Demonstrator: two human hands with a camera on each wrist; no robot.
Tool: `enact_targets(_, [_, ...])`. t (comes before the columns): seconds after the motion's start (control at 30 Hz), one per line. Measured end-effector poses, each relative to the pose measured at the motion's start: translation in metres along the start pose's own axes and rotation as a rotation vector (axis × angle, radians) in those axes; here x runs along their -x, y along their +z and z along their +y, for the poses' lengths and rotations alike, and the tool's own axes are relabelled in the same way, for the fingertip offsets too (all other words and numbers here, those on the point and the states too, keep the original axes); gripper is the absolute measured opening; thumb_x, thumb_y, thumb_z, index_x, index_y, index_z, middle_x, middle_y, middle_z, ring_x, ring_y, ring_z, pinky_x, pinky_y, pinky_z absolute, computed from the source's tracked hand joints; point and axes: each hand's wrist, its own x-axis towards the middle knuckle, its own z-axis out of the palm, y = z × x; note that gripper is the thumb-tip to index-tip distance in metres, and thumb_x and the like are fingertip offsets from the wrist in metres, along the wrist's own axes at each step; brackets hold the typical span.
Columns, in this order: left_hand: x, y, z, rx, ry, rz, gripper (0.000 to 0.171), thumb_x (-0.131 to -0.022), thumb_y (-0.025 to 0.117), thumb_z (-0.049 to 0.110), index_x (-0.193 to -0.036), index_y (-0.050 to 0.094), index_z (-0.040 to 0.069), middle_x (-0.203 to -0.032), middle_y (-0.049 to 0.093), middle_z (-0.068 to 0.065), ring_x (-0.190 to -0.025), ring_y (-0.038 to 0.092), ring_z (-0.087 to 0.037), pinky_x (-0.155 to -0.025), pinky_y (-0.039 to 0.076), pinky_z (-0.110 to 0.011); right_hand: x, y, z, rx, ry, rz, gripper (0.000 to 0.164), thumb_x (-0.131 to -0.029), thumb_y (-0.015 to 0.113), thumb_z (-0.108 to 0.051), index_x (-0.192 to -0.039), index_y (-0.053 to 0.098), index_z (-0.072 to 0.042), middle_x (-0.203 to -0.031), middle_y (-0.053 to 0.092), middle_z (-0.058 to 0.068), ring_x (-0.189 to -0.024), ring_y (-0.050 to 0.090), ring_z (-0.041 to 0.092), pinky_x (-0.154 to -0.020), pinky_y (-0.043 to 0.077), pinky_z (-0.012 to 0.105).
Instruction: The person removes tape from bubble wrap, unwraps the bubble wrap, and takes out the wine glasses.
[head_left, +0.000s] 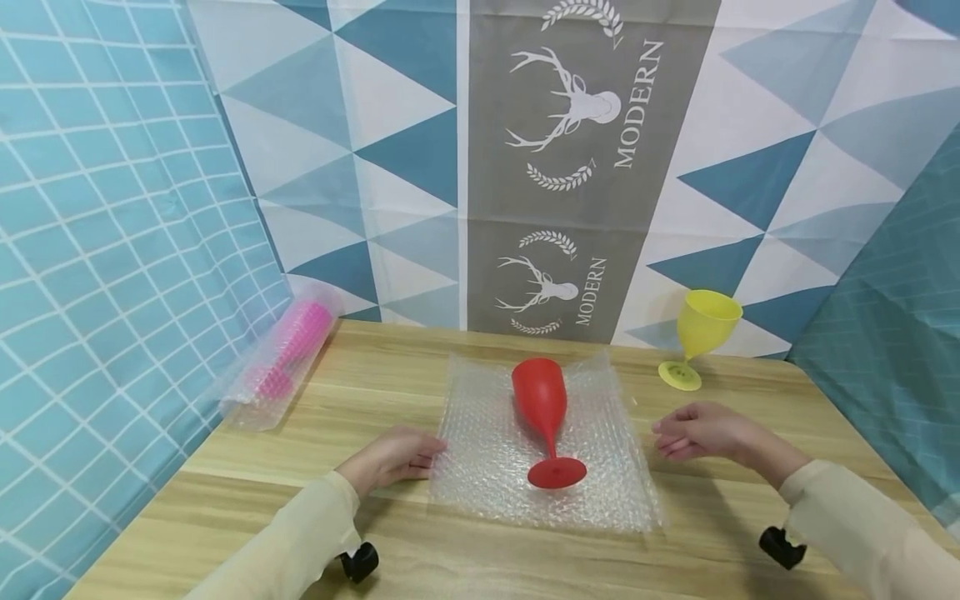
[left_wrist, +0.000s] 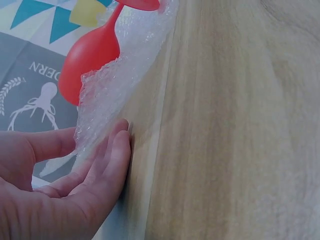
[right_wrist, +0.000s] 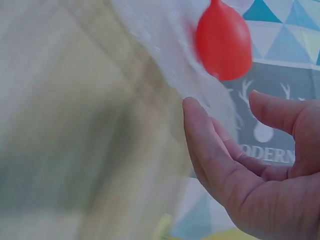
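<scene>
A red plastic goblet [head_left: 542, 396] lies on its side on a sheet of clear bubble wrap [head_left: 480, 467], its round foot towards me. My left hand [head_left: 399, 456] is at the sheet's left edge; in the left wrist view its thumb [left_wrist: 57, 142] touches the bubble wrap, and the fairly straight fingers lie low by the tabletop with a gap to the thumb. Off the sheet's right edge, my right hand [head_left: 701, 432] hovers with nothing in it. Its thumb and fingers stand apart in the right wrist view.
A yellow goblet [head_left: 705, 321] stands upright at the back right of the wooden table [head_left: 375, 358]. At the back left lies a pink item [head_left: 296, 342] rolled in bubble wrap, against the blue tiled-pattern cloth [head_left: 112, 250]. A patterned cloth [head_left: 405, 167] hangs behind.
</scene>
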Motion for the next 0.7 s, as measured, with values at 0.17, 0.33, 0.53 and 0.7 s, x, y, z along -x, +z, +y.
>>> enact_targets(0.17, [0.002,0.0,0.004,-0.021,0.002,-0.033,0.026,-0.092,0.057,0.007,-0.111,0.057,-0.011,-0.081,0.058,0.0,-0.074,0.057,-0.011,-0.069,0.055,-0.019,0.001,-0.012,-0.024,0.084,-0.016,0.047,0.052,-0.096,0.057,-0.026,-0.122,0.048,0.018,-0.095,0.07,0.008,-0.086,0.069,0.012,-0.081,0.06,0.03])
enact_targets(0.33, [0.005,-0.004,0.007,-0.015,0.033,-0.094,0.029,-0.093,0.055,0.006,-0.114,0.055,-0.014,-0.085,0.061,-0.001,-0.077,0.06,-0.01,-0.073,0.057,-0.02,-0.009,-0.01,-0.048,0.122,-0.063,0.066,0.053,-0.096,0.058,-0.027,-0.123,0.047,0.018,-0.101,0.068,0.015,-0.084,0.068,0.01,-0.078,0.06,0.027])
enact_targets(0.53, [0.006,-0.006,0.01,-0.027,0.047,-0.132,0.027,-0.092,0.054,0.003,-0.113,0.056,-0.014,-0.087,0.061,-0.001,-0.079,0.06,-0.009,-0.075,0.056,-0.018,-0.023,0.004,-0.071,0.169,-0.081,0.077,0.051,-0.093,0.062,-0.026,-0.12,0.053,0.016,-0.097,0.069,0.015,-0.08,0.068,0.009,-0.078,0.06,0.028])
enact_targets(0.7, [0.006,-0.005,0.012,-0.012,0.052,-0.149,0.028,-0.091,0.054,0.002,-0.112,0.056,-0.015,-0.085,0.061,0.0,-0.077,0.061,-0.007,-0.072,0.056,-0.016,-0.033,0.011,-0.081,0.181,-0.09,0.073,0.046,-0.093,0.062,-0.024,-0.116,0.055,0.015,-0.092,0.069,0.012,-0.076,0.067,0.007,-0.077,0.061,0.028])
